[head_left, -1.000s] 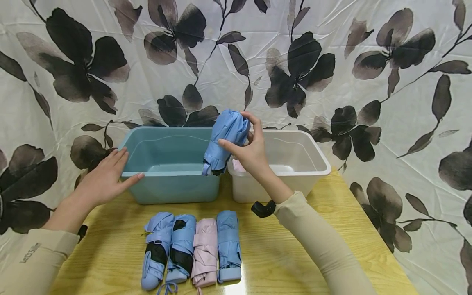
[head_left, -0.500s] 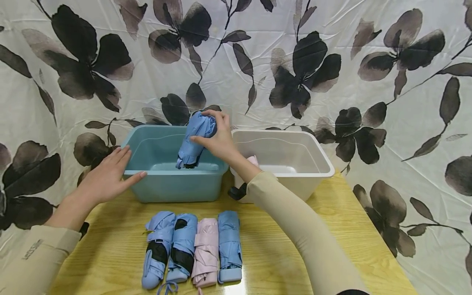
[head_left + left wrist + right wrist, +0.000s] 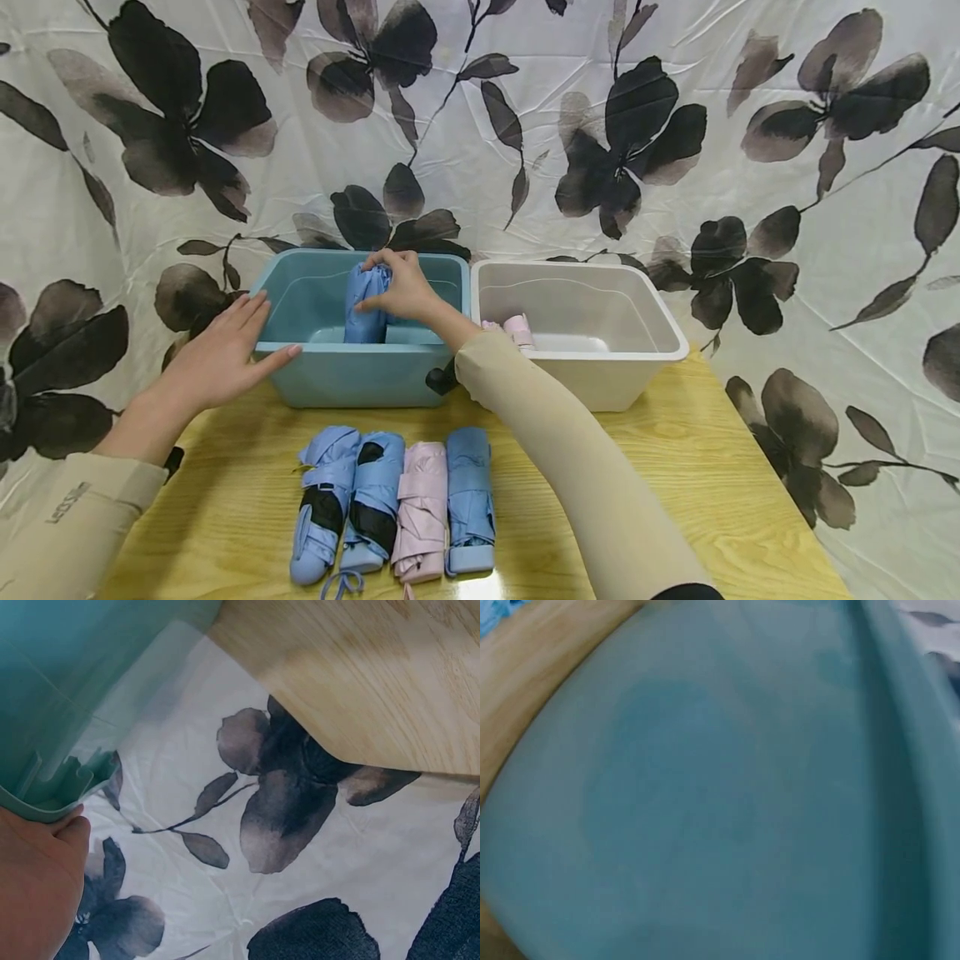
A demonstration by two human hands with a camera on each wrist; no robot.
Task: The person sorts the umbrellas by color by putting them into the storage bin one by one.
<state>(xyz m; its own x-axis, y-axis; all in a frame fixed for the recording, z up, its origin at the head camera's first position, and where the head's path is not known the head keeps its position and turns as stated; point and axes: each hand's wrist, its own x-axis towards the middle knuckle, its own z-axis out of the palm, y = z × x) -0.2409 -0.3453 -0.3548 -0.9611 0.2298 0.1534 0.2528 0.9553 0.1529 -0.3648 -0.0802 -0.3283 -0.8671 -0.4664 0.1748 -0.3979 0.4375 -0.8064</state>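
Note:
In the head view, my right hand (image 3: 408,287) grips a folded blue umbrella (image 3: 365,312) by its upper end. The umbrella is upright inside the teal bin (image 3: 360,379), its lower end hidden behind the front rim. My left hand (image 3: 213,358) rests with straight fingers on that bin's left rim, thumb along the front edge. The left wrist view also has the left hand (image 3: 37,885) at the rim. Only the bin's teal wall (image 3: 690,802) fills most of the blurred right wrist view; the right hand is not visible there.
A white bin (image 3: 592,383) stands right of the teal one, with pink umbrellas (image 3: 519,332) inside. On the wooden table (image 3: 600,475) in front lie several folded umbrellas in a row: blue ones (image 3: 470,500) and a pink one (image 3: 421,508). Floral cloth (image 3: 525,125) hangs behind.
My right hand has carried the blue umbrella left from above the gap between the bins and lowered it into the teal bin. The left hand has stayed on the rim.

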